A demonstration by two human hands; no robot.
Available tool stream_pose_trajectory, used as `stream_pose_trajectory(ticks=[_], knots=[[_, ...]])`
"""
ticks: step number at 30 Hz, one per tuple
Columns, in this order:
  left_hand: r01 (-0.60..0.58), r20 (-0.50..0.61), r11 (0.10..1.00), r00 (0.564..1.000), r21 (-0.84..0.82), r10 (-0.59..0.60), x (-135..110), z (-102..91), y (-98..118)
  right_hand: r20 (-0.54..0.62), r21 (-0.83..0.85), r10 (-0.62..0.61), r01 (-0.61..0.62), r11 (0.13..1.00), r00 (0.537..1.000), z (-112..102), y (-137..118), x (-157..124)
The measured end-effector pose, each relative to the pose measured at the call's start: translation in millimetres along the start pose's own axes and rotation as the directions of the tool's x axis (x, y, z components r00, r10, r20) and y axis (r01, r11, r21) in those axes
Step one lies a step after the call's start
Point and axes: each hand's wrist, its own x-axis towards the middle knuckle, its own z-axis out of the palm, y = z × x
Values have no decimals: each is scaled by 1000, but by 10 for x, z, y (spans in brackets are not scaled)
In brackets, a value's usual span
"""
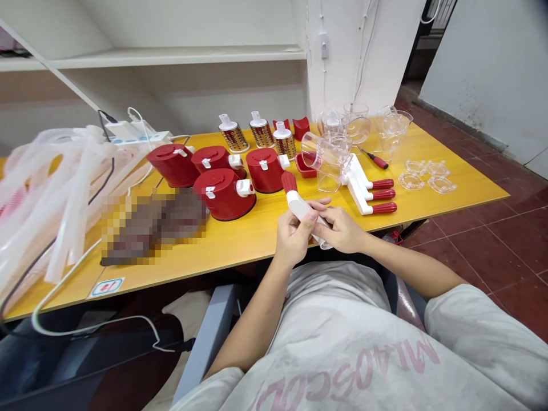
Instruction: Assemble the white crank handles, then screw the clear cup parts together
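The left hand [293, 237] and right hand [340, 228], together, clamp a red-tipped white plastic handle [299, 206] that could slip from a loose grip and strike the red plastic drum [222, 197] at ten o'clock.

Right, a look down at myself: I'm in a big, loose T-shirt [325, 337], pale grey-white, rumpled in soft folds across my front. There's pink lettering [346, 368] printed on the chest, upside down from up here, in large capitals that start "MILAOS", and the folds swallow the end of it. The left sleeve [483, 337] is wide and baggy, and so is the right sleeve [214, 391], same pale cloth. Below those, my forearms are uncovered, and my left hand [342, 229] and right hand [293, 237] are bare.
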Motion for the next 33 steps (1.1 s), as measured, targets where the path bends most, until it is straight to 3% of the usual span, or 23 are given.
stream_pose_trajectory(ticks=[5, 10, 15, 19, 23, 30, 33], knots=[[-5, 2, 998, 1000, -66, 5, 19, 4, -41, 54, 93, 31, -36, 995, 998, -9, -20, 31], [10, -83, 995, 996, -99, -18, 12, -11, -71, 86, 127, 91, -101, 987, 992, 4, -33, 25], [-4, -141, 996, 990, -90, -9, -15, -22, -83, -43, 7, 106, -106, 994, 993, 107, -59, 20], [0, -184, 998, 983, -68, -12, -6, -11, -85, -67, 2, 107, -107, 994, 992, 154, -68, 30], [22, -178, 998, 983, -60, -33, 27, -15, -93, -86, 76, 148, -142, 987, 985, 152, -40, 41], [25, -97, 989, 995, -146, -40, 23, -44, -97, -84, 79, 160, -154, 985, 984, 140, -48, 53], [19, -120, 990, 992, -140, -36, 4, -48, -93, -101, 53, 133, -128, 990, 986, 155, -63, 32]])
